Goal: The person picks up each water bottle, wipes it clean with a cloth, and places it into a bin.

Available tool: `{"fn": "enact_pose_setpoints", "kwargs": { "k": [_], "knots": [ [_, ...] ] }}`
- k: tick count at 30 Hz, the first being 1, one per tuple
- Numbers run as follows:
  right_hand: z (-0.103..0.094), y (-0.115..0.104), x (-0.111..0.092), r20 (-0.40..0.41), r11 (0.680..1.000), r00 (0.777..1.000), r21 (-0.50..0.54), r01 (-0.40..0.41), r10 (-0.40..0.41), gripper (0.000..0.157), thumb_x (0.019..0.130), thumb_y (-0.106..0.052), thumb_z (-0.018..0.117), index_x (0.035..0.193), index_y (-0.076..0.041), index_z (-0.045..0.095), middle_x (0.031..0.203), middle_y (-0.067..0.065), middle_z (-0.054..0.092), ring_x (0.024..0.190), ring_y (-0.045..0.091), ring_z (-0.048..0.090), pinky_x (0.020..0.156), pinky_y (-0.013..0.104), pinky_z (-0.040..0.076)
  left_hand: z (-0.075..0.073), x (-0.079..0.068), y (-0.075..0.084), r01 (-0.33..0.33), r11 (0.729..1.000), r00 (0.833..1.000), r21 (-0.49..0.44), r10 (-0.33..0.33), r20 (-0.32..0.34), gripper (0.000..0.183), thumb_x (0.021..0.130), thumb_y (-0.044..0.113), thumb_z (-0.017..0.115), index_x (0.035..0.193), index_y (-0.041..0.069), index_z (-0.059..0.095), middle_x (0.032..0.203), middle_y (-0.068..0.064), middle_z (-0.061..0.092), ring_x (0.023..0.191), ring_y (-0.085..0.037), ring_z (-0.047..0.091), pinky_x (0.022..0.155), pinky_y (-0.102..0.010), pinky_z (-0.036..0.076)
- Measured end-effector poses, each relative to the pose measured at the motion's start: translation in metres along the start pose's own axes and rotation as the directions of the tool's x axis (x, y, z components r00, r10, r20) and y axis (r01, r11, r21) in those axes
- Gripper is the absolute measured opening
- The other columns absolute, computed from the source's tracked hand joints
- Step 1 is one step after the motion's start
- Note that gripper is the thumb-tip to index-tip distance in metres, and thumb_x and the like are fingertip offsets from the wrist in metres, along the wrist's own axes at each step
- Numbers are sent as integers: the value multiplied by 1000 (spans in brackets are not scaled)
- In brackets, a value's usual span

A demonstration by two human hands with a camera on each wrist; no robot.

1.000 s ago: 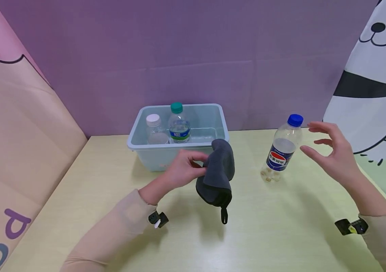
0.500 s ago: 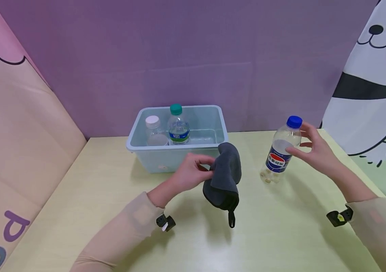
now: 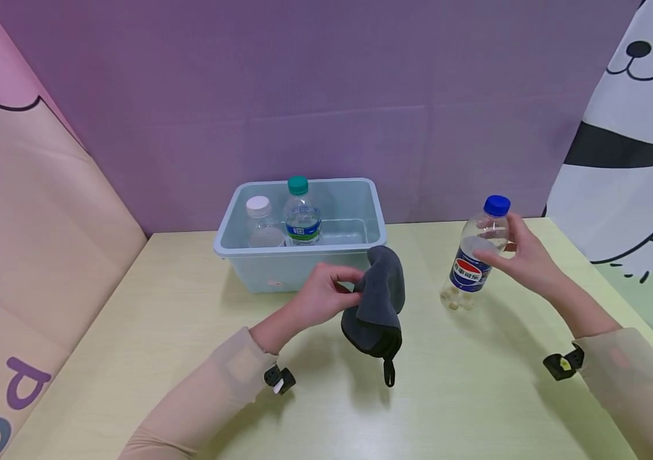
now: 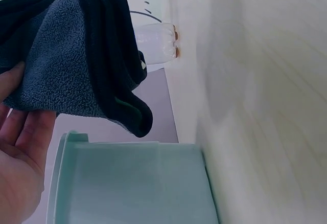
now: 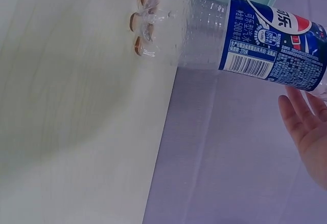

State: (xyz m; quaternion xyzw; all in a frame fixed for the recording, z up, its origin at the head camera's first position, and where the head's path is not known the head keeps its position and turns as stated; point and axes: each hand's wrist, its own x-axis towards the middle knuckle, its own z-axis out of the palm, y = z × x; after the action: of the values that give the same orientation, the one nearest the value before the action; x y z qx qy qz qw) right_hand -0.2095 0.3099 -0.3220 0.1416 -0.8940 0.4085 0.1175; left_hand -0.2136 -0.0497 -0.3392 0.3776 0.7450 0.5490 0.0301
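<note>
My left hand (image 3: 326, 295) pinches a folded dark grey cloth (image 3: 381, 294) between thumb and fingers, above the table in front of the bin. The cloth has black edging and a small hanging loop; its fuzzy pile shows in the left wrist view. At the right, my right hand (image 3: 524, 259) holds the upper part of a clear cola bottle (image 3: 470, 268) with a blue cap, thumb in front and fingers behind. The bottle stands on the table, with a blue label and little brown residue at its base. In the right wrist view the fingers (image 5: 299, 116) lie against the label.
A light blue plastic bin (image 3: 298, 268) stands at the back of the table (image 3: 453, 396). Inside it are a white-capped bottle (image 3: 260, 220) and a green-capped bottle (image 3: 302, 214). A purple backdrop (image 3: 326, 89) rises behind the table.
My right hand has come left to the cola bottle and now has thumb and fingers about it. My left hand, still pinching the cloth, has shifted slightly right. The bottle stays in place.
</note>
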Motion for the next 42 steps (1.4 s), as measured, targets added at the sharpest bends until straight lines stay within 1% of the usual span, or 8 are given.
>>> {"fn": "enact_pose_setpoints", "kwargs": {
  "k": [5,11,17,20,24,33,39,42],
  "knots": [
    [0,-2,-2,-13,1000,1000,-15,9,-9,68,91,-10,67,146,-8,27,133,15,49,117,25,46,80,12,40,0,-1,-2,-19,1000,1000,18,19,17,17,84,-7,68,100,-6,72,92,-13,71,81,-16,64,71,-31,57],
    [3,-12,-9,-20,998,998,-1,56,-56,68,90,-9,69,145,-8,27,130,16,51,116,24,49,80,14,42,0,-2,-4,-29,999,998,19,28,48,17,83,-8,69,99,-6,72,91,-13,72,80,-14,64,68,-31,57],
    [7,-25,-18,-18,988,988,18,155,-154,71,87,-3,70,144,-10,29,127,8,56,109,0,51,79,18,44,-1,-3,-3,-18,999,993,38,13,120,17,83,-7,70,100,-4,73,93,-11,72,82,-18,66,70,-29,57],
    [11,-32,-24,-6,980,981,24,195,-195,70,85,0,71,143,-8,31,125,3,56,106,-1,52,79,17,45,-2,-4,-3,-26,998,986,63,15,166,16,84,-5,71,99,-3,73,93,-9,72,84,-16,66,70,-28,57],
    [15,-41,-32,11,974,974,13,226,-226,69,83,2,72,140,-5,33,123,8,56,105,1,53,78,17,46,-3,-5,-1,-17,997,981,80,1,192,16,84,-3,71,99,-2,74,94,-7,72,86,-15,66,71,-27,57],
    [25,-54,-48,43,976,975,17,217,-218,70,80,1,74,138,-5,35,120,11,57,103,2,53,80,22,48,-2,2,10,-24,998,987,55,15,160,17,84,-4,71,101,-3,73,95,-9,72,78,-18,68,71,-28,57],
    [30,-52,-52,40,969,968,27,247,-248,71,77,3,77,135,-5,37,116,11,58,101,3,54,80,22,49,1,7,15,-30,999,993,12,28,112,19,84,-6,68,103,-5,72,93,-12,71,71,-15,68,69,-29,57],
    [31,-51,-54,47,971,970,25,239,-240,71,77,3,77,135,-5,37,116,10,58,101,3,54,79,21,48,3,11,16,-55,998,996,-2,55,74,20,84,-7,68,103,-6,71,93,-14,71,73,-18,69,70,-30,57]
  ]
}}
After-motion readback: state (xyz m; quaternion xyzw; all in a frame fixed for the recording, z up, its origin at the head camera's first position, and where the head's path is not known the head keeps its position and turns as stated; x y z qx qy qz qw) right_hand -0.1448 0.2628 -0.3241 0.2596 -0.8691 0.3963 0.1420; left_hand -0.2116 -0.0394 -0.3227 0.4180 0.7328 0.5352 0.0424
